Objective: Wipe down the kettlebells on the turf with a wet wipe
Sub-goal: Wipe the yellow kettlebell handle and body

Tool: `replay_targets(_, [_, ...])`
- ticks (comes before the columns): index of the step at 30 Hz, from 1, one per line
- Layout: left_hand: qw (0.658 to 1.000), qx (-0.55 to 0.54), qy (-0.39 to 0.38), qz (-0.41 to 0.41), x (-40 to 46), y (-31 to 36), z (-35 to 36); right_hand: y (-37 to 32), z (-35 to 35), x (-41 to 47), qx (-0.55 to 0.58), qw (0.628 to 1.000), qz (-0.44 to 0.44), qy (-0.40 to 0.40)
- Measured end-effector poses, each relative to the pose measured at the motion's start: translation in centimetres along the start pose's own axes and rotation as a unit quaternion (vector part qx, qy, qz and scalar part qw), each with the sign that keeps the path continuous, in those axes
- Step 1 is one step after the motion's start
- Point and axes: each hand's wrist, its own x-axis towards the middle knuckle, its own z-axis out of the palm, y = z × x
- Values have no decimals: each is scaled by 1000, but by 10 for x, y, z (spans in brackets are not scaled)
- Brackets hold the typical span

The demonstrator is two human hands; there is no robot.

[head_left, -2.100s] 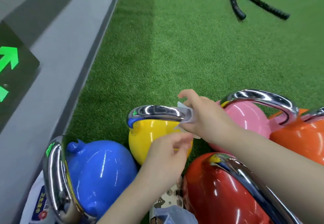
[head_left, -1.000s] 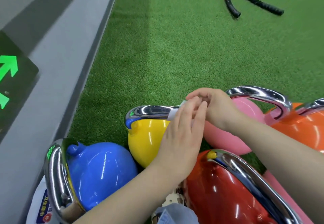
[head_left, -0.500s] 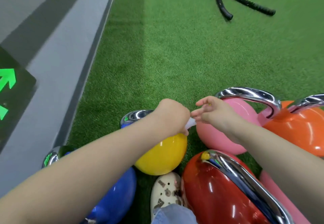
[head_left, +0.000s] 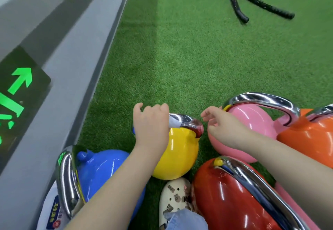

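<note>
Several glossy kettlebells with chrome handles stand close together on the green turf [head_left: 189, 49]. My left hand [head_left: 151, 123] grips the chrome handle of the yellow kettlebell [head_left: 177, 156] with the white wet wipe [head_left: 174, 122] wrapped under its fingers. My right hand [head_left: 219, 123] hovers just right of that handle, fingers loose and holding nothing, in front of the pink kettlebell [head_left: 252, 121]. The blue kettlebell [head_left: 100, 172] is at lower left, the red kettlebell [head_left: 227, 197] at lower right, and the orange kettlebell [head_left: 310, 136] at the right edge.
A grey wall base [head_left: 72, 64] with a lit green arrow sign [head_left: 16, 85] runs along the left. Black battle ropes [head_left: 239, 3] lie on the turf far ahead. A wipes packet [head_left: 54, 211] sits by the blue kettlebell. My cream shoe [head_left: 174, 199] stands between the bells.
The wipe passed from my right hand to my left. My left hand has slid left along the yellow kettlebell's handle with it, and my right hand has let go and drawn back.
</note>
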Motion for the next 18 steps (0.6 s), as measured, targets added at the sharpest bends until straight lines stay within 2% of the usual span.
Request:
replay_targets(5, [991, 1, -126, 49, 19, 32, -15, -11, 4, 5, 30, 999, -8, 19])
replay_targets(7, [994, 30, -72, 73, 12, 39, -12, -12, 4, 6, 40, 999, -13, 21])
replay_targets(8, [993, 15, -86, 74, 5, 36, -11, -12, 3, 6, 42, 999, -15, 17])
replay_targets(10, [997, -10, -27, 76, 1, 34, 1, -11, 2, 5, 40, 999, -19, 10])
replay_targets(13, [999, -23, 0, 35, 1, 23, 3, -13, 3, 4, 12, 1000, -26, 9])
replay_targets(18, [992, -48, 92, -77, -6, 1, 20, -14, 5, 3, -42, 999, -28, 17])
